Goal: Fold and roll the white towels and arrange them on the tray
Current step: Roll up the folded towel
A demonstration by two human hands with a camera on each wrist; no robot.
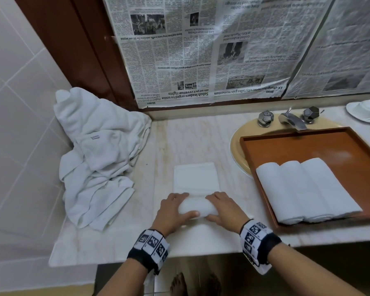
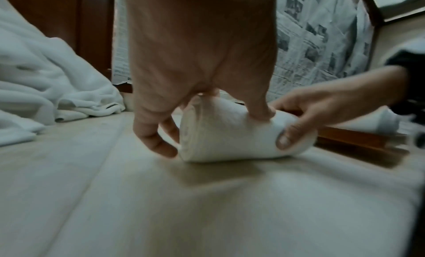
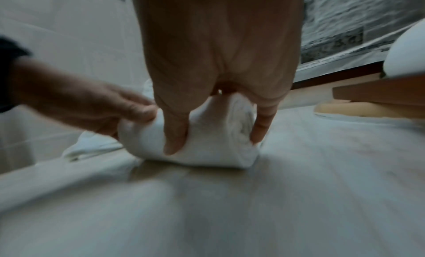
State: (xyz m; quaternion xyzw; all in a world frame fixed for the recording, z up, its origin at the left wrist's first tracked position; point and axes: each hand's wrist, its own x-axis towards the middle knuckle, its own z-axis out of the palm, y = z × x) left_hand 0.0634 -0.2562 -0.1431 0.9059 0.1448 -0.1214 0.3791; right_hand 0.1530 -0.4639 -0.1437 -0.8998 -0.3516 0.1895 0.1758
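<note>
White half-rolled towel [image 1: 195, 207] gripped by left hand [image 1: 171, 212] and right hand [image 1: 224, 210], crumpled towel pile [image 1: 94, 157] left of them, wooden tray [image 1: 308, 146] with three rolled towels [image 1: 305, 189] right.

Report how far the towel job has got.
Done: three rolled towels lie side by side on the tray. In hand: the left hand and right hand grip a part-rolled towel on the counter, its flat folded end not yet rolled up. Left: finish this roll, set it on the tray, then work through the heap of unfolded towels in the corner.
</note>
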